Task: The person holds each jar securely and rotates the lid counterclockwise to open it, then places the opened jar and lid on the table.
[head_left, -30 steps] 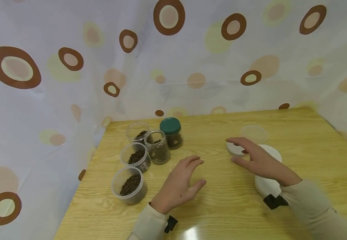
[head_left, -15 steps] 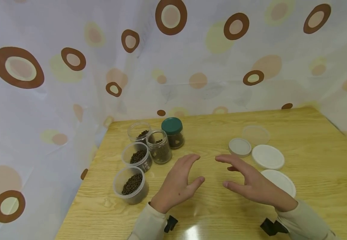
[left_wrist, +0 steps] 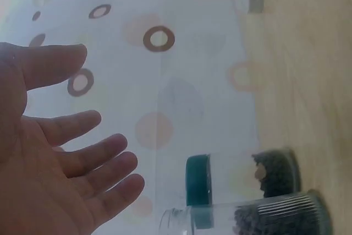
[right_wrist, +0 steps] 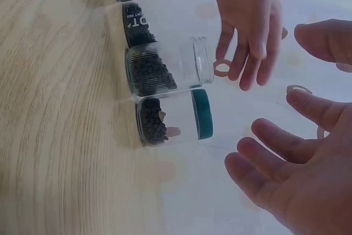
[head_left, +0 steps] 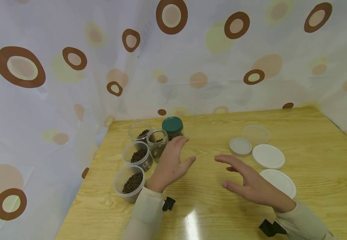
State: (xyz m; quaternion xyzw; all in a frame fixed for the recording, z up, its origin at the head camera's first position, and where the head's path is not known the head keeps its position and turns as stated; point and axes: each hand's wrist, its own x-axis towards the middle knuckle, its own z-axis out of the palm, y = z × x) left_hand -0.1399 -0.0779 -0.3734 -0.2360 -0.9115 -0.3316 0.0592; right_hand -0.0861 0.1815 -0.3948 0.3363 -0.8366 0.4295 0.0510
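My left hand (head_left: 169, 165) hovers with relaxed fingers just right of an open glass jar (head_left: 157, 145), partly hiding it. Behind it stands a glass jar with a green lid (head_left: 172, 125). In the left wrist view, nothing lies in my left palm, and the green-lidded jar (left_wrist: 242, 180) shows below the fingers. My right hand (head_left: 251, 183) is held above the table, left of the white lids, with thumb and fingers spread apart. The right wrist view shows it holding nothing, facing the open jar (right_wrist: 165, 70). Both jars contain small dark brown pellets or beans.
Open clear tubs stand at the left: a front tub (head_left: 130, 195), a lettered middle tub (head_left: 146, 164) and a back tub (head_left: 134, 128), each with dark pieces. At right lie a greyish lid (head_left: 240, 147), a clear lid (head_left: 256, 134) and two white lids (head_left: 268, 156).
My right hand has come left and nearer from over the lids, then stayed. In the last half second, my left hand has moved left and away from me, toward the jars.
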